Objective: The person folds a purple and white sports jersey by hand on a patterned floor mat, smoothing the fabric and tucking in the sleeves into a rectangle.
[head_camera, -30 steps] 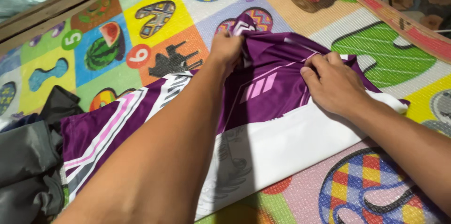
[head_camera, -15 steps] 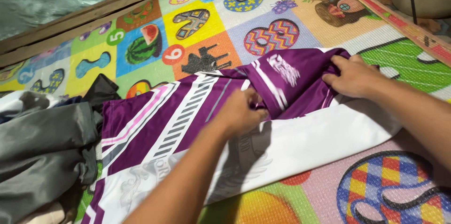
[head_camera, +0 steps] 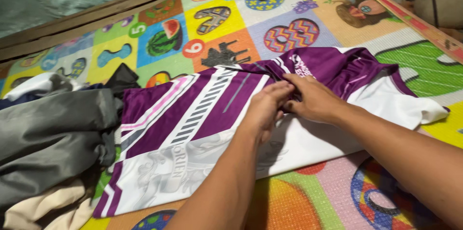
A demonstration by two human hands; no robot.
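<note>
Both hands have closed in since half a second ago: left hand (head_camera: 268, 106) and right hand (head_camera: 311, 99) pinch the fold mid-jersey (head_camera: 193, 114), touching. Jersey's long axis runs left-right across the play mat (head_camera: 299, 196); clothes pile (head_camera: 48, 138) at its left end.

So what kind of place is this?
Probably a home floor: a colourful foam play mat with numbers and pictures, a purple-and-white sports jersey spread on it, and a heap of grey and cream clothes.

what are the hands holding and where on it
Both the left hand and right hand press on the purple and white jersey at its middle fold.
</note>
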